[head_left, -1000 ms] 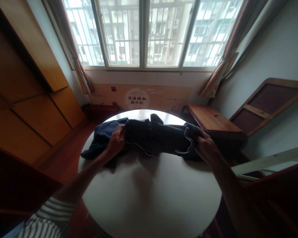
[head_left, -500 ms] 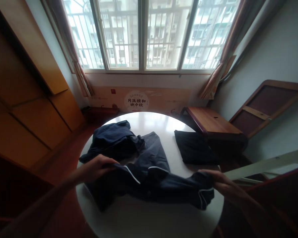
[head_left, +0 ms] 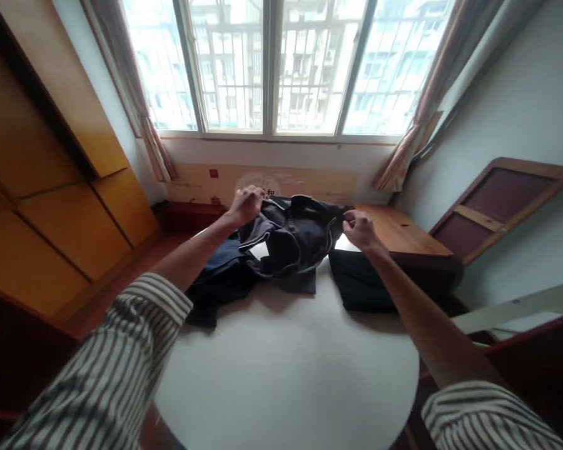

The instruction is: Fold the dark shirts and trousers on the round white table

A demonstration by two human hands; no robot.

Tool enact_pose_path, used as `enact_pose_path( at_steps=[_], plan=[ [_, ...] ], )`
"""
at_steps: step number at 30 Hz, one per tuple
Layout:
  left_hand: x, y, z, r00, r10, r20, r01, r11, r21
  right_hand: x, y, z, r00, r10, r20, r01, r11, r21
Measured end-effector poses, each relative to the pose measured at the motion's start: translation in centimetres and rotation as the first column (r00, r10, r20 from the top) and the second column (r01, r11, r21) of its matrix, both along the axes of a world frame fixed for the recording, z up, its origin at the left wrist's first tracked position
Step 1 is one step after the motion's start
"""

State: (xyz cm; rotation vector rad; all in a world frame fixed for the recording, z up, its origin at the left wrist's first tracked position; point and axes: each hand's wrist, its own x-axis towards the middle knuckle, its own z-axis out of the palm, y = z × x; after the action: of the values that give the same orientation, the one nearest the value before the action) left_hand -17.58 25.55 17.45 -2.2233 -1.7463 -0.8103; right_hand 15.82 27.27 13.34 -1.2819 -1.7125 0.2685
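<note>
Nearest the camera, two striped sleeves (head_left: pixel 122 350) frame the bare front of the round white surface (head_left: pixel 286 369), and both forearms reach away over it. The left hand (head_left: pixel 246 204) is clenched on the upper left edge of a dark navy garment with white piping (head_left: pixel 293 237), and the right hand (head_left: pixel 359 228) pinches the garment's upper right edge, so each grip is grasping the cloth and the piece hangs lifted between the two, its lower part sagging toward the surface. Below and to the left of the left grip, a second dark blue garment (head_left: pixel 216 278) lies crumpled on the surface, partly under the held one. Just below the right grip sits a folded dark cloth (head_left: pixel 363 284) at the right edge of the surface. Beyond the right grip stands a low wooden bench (head_left: pixel 398 231); beyond both, a printed cardboard panel (head_left: pixel 304 181) leans under the barred window (head_left: pixel 272 62).
</note>
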Motion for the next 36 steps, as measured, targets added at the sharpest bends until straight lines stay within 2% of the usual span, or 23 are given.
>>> enact_pose_path(
  at_steps=[1,3,6,8,10,14,18,20,23,26,28,29,30,32,34,36],
  plan=[
    [0.9,-0.6,-1.9,0.998,-0.063,-0.029,0.061,0.996,-0.07,-0.8,-1.0,-1.4,0.998,0.05,0.038,-0.048,0.998,-0.042],
    [2.6,-2.6,-6.1,0.972,-0.224,-0.073,0.202,0.952,-0.23,-2.3,-3.6,-4.3,0.983,0.161,0.093,-0.151,0.982,-0.114],
    [4.0,-5.5,-11.7,0.947,-0.303,-0.104,0.254,0.907,-0.337,-4.2,-7.4,-7.5,0.954,0.272,0.126,-0.25,0.954,-0.163],
    [4.4,-6.4,-13.9,0.948,-0.29,-0.134,0.221,0.899,-0.379,-5.1,-8.9,-8.3,0.935,0.326,0.141,-0.298,0.936,-0.186],
    [4.5,-6.5,-14.9,0.952,-0.278,-0.13,0.202,0.886,-0.416,-5.8,-9.7,-8.5,0.917,0.368,0.154,-0.335,0.92,-0.204],
    [4.9,-6.1,-14.7,0.965,-0.26,0.042,0.246,0.835,-0.493,-6.8,-10.2,-7.9,0.884,0.433,0.175,-0.391,0.891,-0.23],
    [5.5,-5.9,-14.3,0.981,-0.054,0.184,0.139,0.86,-0.49,-7.3,-10.4,-7.3,0.854,0.483,0.192,-0.436,0.867,-0.242],
    [5.5,-5.7,-13.9,0.977,-0.01,0.212,0.115,0.866,-0.488,-7.1,-10.4,-7.1,0.841,0.502,0.202,-0.453,0.857,-0.245],
    [4.7,-5.5,-12.7,0.96,0.038,0.279,0.093,0.893,-0.44,-5.6,-10.5,-6.5,0.821,0.525,0.226,-0.476,0.847,-0.236],
    [2.7,-6.3,-10.4,0.893,0.113,0.436,0.031,0.95,-0.312,-2.1,-10.8,-5.9,0.833,0.487,0.264,-0.479,0.872,-0.097],
    [0.7,-7.7,-8.5,0.794,0.149,0.59,-0.074,0.986,-0.149,1.2,-11.1,-5.5,0.879,0.418,0.232,-0.434,0.901,0.021],
    [-0.3,-8.7,-7.6,0.743,0.152,0.652,-0.146,0.987,-0.064,3.0,-11.3,-5.4,0.903,0.381,0.199,-0.397,0.916,0.05],
    [-1.2,-9.9,-6.9,0.709,0.154,0.689,-0.219,0.976,0.007,4.7,-11.4,-5.4,0.919,0.353,0.176,-0.367,0.929,0.05],
    [-2.8,-12.6,-6.1,0.704,0.19,0.685,-0.317,0.946,0.063,7.8,-11.8,-5.8,0.922,0.342,0.18,-0.345,0.938,-0.016],
    [-3.9,-15.2,-6.2,0.735,0.235,0.637,-0.309,0.951,0.006,9.8,-12.6,-6.7,0.901,0.372,0.224,-0.355,0.928,-0.114],
    [-4.8,-17.6,-7.0,0.752,0.263,0.604,-0.191,0.965,-0.182,10.7,-14.0,-7.8,0.883,0.383,0.271,-0.345,0.922,-0.177]
  ],
)
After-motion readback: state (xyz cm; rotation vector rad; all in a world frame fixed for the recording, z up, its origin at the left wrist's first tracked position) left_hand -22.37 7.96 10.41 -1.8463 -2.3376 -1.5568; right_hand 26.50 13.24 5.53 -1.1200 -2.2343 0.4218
